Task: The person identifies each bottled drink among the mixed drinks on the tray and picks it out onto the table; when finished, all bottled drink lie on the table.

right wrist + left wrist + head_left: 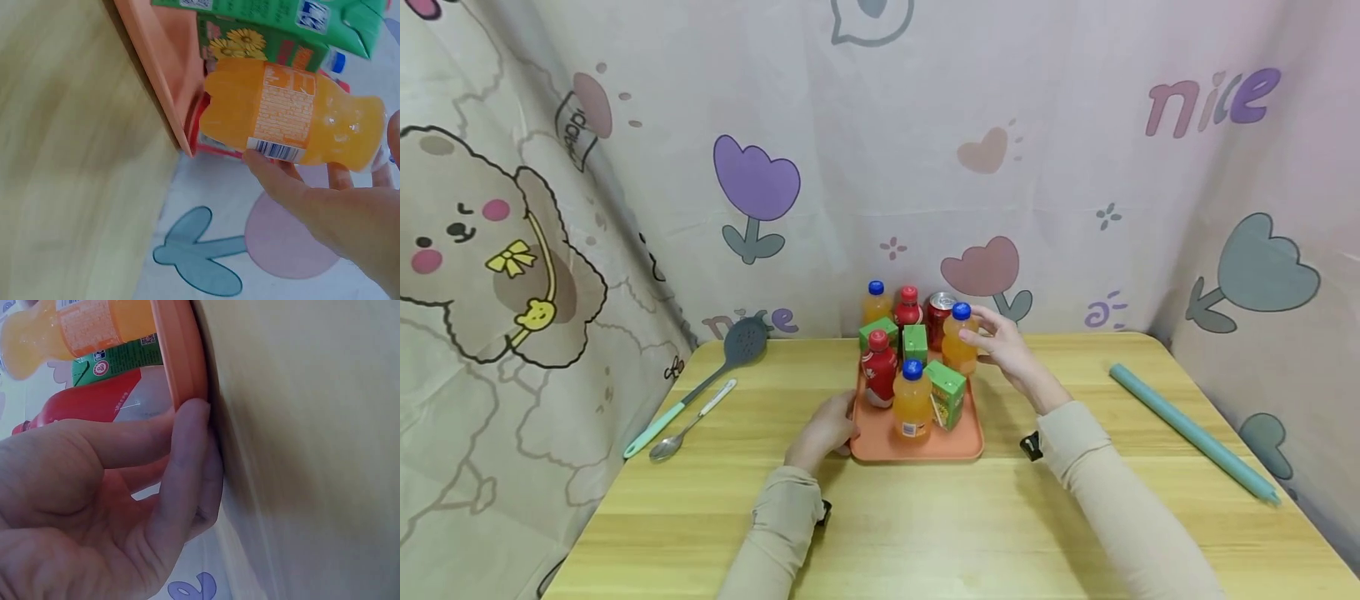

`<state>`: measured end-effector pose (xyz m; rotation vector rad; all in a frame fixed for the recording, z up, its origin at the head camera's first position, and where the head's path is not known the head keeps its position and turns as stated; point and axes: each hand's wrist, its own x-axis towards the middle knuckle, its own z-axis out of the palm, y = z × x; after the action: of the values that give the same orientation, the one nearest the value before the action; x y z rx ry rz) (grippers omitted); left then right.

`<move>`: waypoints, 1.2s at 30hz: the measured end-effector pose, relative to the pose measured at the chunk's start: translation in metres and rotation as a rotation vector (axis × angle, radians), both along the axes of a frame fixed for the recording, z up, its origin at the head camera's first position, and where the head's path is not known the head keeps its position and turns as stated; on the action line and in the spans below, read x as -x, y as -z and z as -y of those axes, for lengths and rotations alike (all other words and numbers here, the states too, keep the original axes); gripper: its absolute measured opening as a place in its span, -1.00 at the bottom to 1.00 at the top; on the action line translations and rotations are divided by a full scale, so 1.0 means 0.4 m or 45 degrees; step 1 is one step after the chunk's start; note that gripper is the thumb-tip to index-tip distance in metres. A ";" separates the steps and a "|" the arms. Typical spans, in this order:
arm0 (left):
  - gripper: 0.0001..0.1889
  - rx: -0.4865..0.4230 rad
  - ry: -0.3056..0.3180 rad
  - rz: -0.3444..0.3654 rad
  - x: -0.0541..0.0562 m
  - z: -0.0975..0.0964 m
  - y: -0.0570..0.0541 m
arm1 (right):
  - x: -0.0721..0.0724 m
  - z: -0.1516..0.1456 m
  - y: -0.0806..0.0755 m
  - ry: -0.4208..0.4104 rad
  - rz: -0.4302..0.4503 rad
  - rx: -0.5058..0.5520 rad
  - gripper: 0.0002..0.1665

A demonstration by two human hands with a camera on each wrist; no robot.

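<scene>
My left hand (827,427) pinches the left rim of an orange tray (880,450); in the left wrist view, thumb and fingers (187,444) meet at the tray's edge. At the tray's right side my right hand (1003,346) holds an orange juice bottle (958,350) with a blue cap, upright. Whether its base touches the tray, I cannot tell. Around it on the tray stand a red soda can (938,321), a second juice bottle (912,408) in front, a third (876,304) at the back, two red bottles (880,371) and several green drink cartons (947,392).
To the left on the wooden table (910,533) lie a slotted spatula (707,379) with a mint handle and a metal spoon (688,427). A long teal rod (1191,432) lies at the right. A printed curtain (865,167) hangs behind the table.
</scene>
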<state>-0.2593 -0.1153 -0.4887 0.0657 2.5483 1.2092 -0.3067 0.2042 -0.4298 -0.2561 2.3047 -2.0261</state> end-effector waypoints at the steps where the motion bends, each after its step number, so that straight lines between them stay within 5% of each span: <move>1: -0.23 0.000 0.002 0.000 0.000 0.002 0.000 | 0.001 -0.004 -0.004 -0.006 0.007 0.004 -0.28; 12: -0.19 -0.023 -0.026 0.010 0.006 0.008 -0.001 | 0.021 -0.061 -0.035 -0.021 0.054 0.101 -0.36; 27: -0.16 -0.074 -0.030 -0.004 -0.007 0.013 0.019 | 0.060 -0.133 -0.013 0.075 0.099 0.077 -0.23; 36: -0.15 -0.081 -0.015 -0.019 -0.009 0.010 0.018 | 0.092 -0.164 0.005 0.182 0.112 0.078 -0.32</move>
<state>-0.2557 -0.1194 -0.4960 0.0747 2.5263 1.2992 -0.3436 0.2697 -0.4317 -0.0041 2.2708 -2.1292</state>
